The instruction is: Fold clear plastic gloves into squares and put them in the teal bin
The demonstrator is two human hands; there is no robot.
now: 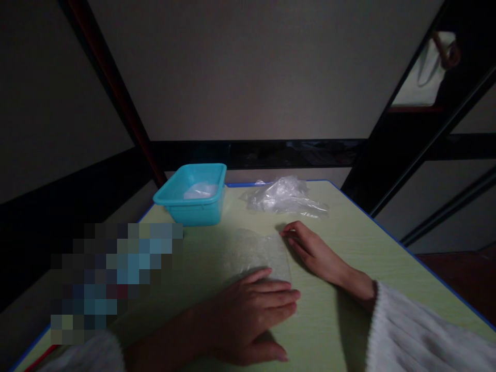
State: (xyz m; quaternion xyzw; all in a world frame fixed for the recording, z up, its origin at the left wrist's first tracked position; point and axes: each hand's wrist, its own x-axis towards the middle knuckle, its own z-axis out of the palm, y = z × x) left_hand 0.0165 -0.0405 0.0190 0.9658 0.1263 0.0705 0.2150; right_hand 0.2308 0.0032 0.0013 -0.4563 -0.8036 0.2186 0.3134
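Observation:
A clear, thin plastic bag (251,252) lies flat on the table in front of me, its outline faint against the pale surface. My left hand (258,312) rests palm down over its near part, fingers stretched out and thumb apart, covering that edge. At the bag's far right corner is my right hand (310,250), its fingers loosely bent with the tips low at the table. A small gap shows between its thumb and fingers, and nothing is visibly held there. Farther back sits a crumpled heap of clear plastic bags (284,196).
A turquoise plastic basket (196,213) stands at the table's back left, with whitish plastic inside. The light green table (329,330) has a blue edge. A blurred-out patch (127,268) hides the left side. Behind rises a grey panel (256,72).

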